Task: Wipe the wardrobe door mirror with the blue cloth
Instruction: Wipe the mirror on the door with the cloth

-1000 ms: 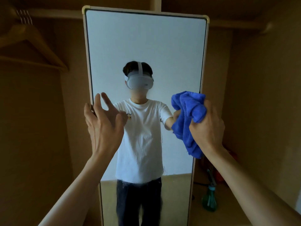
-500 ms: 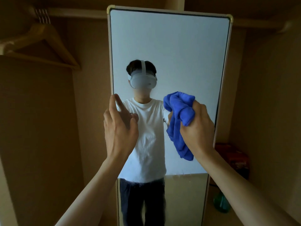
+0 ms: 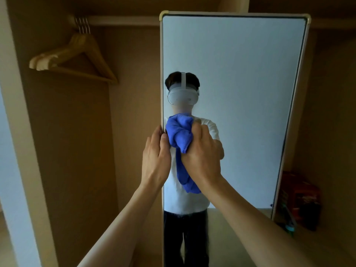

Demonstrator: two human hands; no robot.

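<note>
The tall wardrobe door mirror (image 3: 250,93) stands upright in front of me, framed in pale wood with brass corners. My right hand (image 3: 202,157) grips the bunched blue cloth (image 3: 179,133) and holds it against the glass near the mirror's left edge, with a tail of cloth hanging down. My left hand (image 3: 156,160) holds the mirror's left edge, fingers wrapped round the frame. A person in a white shirt and headset is reflected in the glass.
Wooden hangers (image 3: 77,56) hang from a rail in the open wardrobe at upper left. A red box (image 3: 300,195) and a green spray bottle (image 3: 290,226) sit on the wardrobe floor to the right of the mirror.
My right hand has carried the cloth leftward across the glass to the mirror's left edge. My left hand went from open and raised to holding the frame. The view has turned left.
</note>
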